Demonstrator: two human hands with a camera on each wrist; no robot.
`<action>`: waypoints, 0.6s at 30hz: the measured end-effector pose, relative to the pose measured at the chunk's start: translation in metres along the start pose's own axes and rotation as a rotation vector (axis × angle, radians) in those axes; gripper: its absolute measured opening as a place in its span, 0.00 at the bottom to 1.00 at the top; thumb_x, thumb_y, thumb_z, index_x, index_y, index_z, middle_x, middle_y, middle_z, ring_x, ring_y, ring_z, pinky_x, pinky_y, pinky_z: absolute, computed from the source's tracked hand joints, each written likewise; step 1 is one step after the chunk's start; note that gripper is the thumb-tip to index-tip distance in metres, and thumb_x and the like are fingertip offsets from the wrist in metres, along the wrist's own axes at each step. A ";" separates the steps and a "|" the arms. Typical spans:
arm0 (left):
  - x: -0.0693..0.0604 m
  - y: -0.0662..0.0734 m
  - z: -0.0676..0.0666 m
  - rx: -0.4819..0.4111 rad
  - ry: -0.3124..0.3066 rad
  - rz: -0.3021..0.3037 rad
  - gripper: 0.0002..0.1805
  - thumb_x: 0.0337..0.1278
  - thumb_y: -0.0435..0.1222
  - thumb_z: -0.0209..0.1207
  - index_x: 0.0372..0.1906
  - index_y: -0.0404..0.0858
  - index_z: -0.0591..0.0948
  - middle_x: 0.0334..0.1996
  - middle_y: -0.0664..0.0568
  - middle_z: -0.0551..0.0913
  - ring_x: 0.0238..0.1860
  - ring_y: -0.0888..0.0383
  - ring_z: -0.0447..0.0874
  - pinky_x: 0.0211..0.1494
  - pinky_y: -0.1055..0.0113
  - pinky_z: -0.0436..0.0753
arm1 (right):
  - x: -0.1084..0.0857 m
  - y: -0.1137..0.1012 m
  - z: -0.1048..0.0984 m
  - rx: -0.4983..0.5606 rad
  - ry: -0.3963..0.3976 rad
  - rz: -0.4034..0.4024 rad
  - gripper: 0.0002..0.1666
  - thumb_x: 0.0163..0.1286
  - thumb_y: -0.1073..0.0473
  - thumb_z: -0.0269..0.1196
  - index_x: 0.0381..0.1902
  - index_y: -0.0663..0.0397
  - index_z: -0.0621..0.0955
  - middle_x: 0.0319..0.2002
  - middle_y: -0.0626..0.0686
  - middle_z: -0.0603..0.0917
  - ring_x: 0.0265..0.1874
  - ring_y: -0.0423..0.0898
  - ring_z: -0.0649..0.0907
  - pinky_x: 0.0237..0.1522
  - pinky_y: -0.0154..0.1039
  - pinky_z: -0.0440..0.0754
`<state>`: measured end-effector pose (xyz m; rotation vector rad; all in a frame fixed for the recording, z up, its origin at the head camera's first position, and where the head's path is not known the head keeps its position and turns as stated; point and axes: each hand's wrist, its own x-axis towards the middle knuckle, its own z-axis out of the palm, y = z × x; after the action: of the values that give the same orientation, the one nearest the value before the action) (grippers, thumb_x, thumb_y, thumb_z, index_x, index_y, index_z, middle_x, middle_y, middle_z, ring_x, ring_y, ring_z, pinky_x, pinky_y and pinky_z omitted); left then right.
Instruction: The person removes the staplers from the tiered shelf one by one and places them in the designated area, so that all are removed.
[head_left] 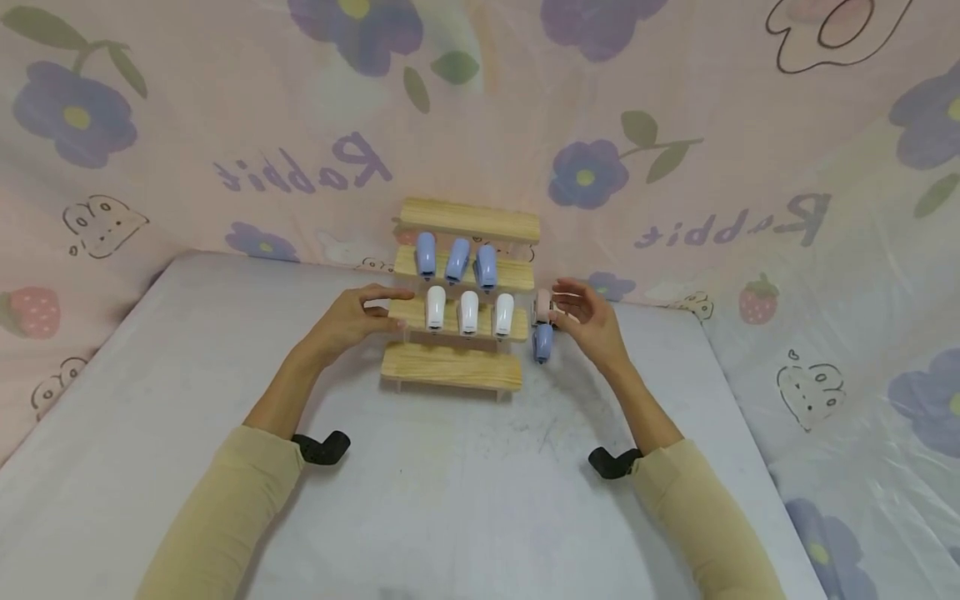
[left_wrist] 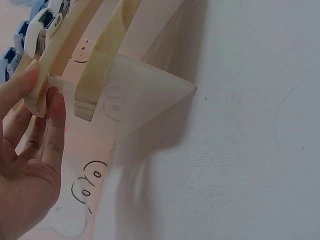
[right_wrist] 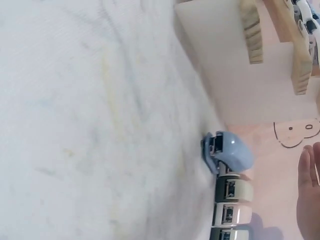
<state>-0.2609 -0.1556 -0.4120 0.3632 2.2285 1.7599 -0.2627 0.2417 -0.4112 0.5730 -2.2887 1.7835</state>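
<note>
A tiered wooden rack (head_left: 452, 367) on clear side supports carries three blue stapler-like items (head_left: 486, 267) above three white ones (head_left: 468, 312). My left hand (head_left: 347, 323) is at the rack's left side; in the left wrist view, the thumb and fingers of that hand (left_wrist: 30, 170) pinch the end of a wooden board (left_wrist: 60, 55). Right of the rack, a blue item (head_left: 542, 343) stands before a pinkish one (head_left: 543, 307). Beside them is my right hand (head_left: 596, 329), fingers extended and slightly bent. It shows at the edge of the right wrist view (right_wrist: 308, 195), apart from the row there.
In the right wrist view, several pale items (right_wrist: 235, 214) stand in a row behind the blue one (right_wrist: 234, 151), along the cloth. A patterned curtain (head_left: 480, 125) hangs behind the rack. The white table surface (head_left: 450, 500) stretches in front.
</note>
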 end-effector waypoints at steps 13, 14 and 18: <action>0.001 0.000 -0.001 0.011 0.002 0.004 0.31 0.53 0.40 0.73 0.64 0.41 0.79 0.73 0.50 0.65 0.69 0.40 0.65 0.72 0.50 0.65 | 0.018 -0.033 0.013 0.066 0.000 -0.140 0.30 0.63 0.77 0.65 0.63 0.74 0.70 0.57 0.71 0.75 0.57 0.62 0.77 0.63 0.50 0.74; 0.001 0.001 -0.001 0.010 0.003 0.001 0.31 0.53 0.40 0.73 0.64 0.41 0.79 0.73 0.50 0.65 0.69 0.40 0.65 0.72 0.50 0.65 | 0.019 -0.034 0.014 0.067 0.001 -0.150 0.29 0.63 0.77 0.65 0.62 0.74 0.71 0.57 0.70 0.76 0.57 0.62 0.78 0.62 0.49 0.75; 0.000 0.001 0.000 0.007 0.006 -0.006 0.30 0.53 0.39 0.73 0.63 0.43 0.80 0.72 0.51 0.65 0.68 0.41 0.66 0.71 0.50 0.66 | 0.022 -0.036 0.016 0.069 -0.011 -0.182 0.28 0.63 0.76 0.65 0.62 0.71 0.73 0.56 0.69 0.77 0.56 0.60 0.79 0.62 0.48 0.75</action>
<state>-0.2609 -0.1554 -0.4112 0.3538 2.2382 1.7525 -0.2668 0.2144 -0.3749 0.7774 -2.1131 1.7807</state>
